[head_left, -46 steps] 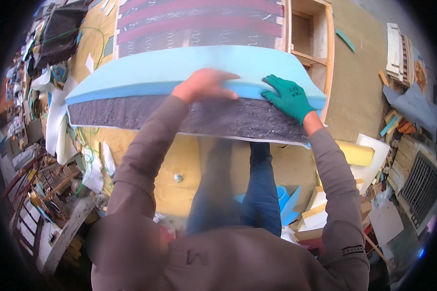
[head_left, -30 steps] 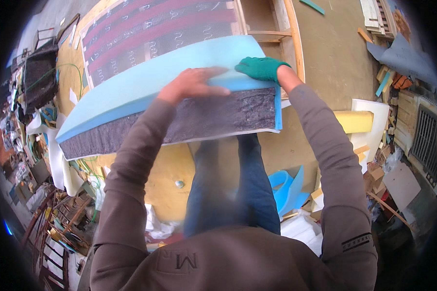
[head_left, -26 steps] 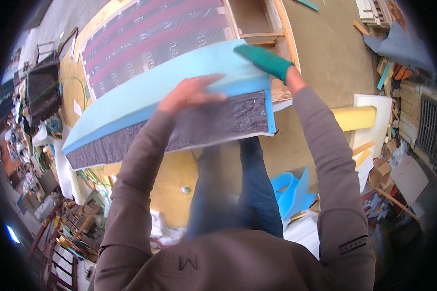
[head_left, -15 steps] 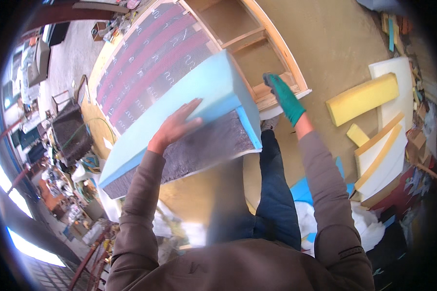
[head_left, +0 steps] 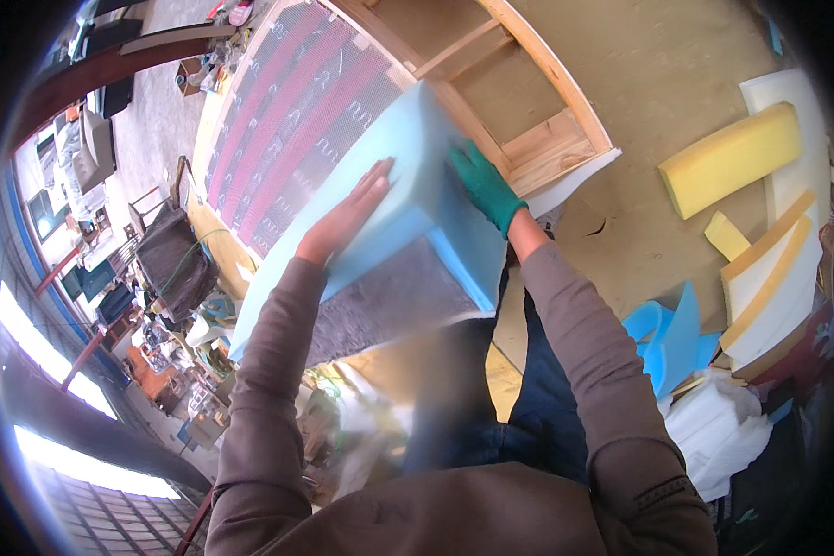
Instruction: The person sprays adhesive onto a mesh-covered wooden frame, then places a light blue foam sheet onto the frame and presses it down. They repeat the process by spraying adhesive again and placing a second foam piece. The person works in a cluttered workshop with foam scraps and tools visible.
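Note:
A long light-blue foam pad [head_left: 394, 208] covers the top and right end of a sofa frame's near rail. Below the foam, the rail's near face is dark grey fabric [head_left: 389, 292]. My bare left hand [head_left: 347, 213] lies flat on the foam's top, its fingers extended and pointing up to the right. On the foam's right end rests my right hand [head_left: 486, 185], in a green glove with dark fingertips, its fingers stretched out against the surface. Beyond the foam, the sofa frame shows mesh over wine-red webbing [head_left: 292, 120] and bare wooden slats [head_left: 551, 148].
Yellow foam blocks [head_left: 732, 157] and white foam sheets [head_left: 792, 93] lie on the brown floor at the right. Nearer are blue foam offcuts [head_left: 667, 338] and a crumpled white bundle [head_left: 718, 431]. A dark covered item [head_left: 171, 259] and scattered clutter stand at the left.
My right hand has come left and down from above the wooden frame onto the foam's right end. My left hand stays on the foam's top. The whole view has shifted slightly.

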A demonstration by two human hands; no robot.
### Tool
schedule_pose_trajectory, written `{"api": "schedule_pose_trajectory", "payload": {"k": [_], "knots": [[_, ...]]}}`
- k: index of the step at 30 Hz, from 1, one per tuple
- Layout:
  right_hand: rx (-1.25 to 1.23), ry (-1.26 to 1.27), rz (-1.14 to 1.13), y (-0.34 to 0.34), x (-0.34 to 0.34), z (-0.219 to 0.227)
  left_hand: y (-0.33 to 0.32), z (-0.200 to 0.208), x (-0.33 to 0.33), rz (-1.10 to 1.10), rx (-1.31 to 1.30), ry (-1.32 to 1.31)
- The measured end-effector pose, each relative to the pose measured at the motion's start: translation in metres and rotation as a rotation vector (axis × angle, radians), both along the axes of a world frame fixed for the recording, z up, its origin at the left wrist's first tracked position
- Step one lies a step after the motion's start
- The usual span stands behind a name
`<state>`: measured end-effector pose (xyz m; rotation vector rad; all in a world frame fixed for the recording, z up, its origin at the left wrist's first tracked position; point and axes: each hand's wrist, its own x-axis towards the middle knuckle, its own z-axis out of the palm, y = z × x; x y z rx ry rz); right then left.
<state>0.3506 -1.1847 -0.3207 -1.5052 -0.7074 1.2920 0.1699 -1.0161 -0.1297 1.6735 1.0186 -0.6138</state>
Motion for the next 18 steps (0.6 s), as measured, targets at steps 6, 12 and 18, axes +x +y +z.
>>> {"api": "schedule_pose_trajectory", "payload": {"k": [6, 12, 18], "knots": [[-0.041, 0.139, -0.091, 0.011, -0.003, -0.002, 0.018, -0.015, 0.008, -0.154, 0.076, 0.03], [-0.223, 0.101, 0.006, 0.054, 0.031, 0.004, 0.025, -0.011, 0.011, -0.311, 0.127, -0.037], [-0.265, 0.051, 0.251, 0.138, 0.061, -0.035, 0.022, -0.013, -0.007, -0.239, 0.049, -0.276]]}}
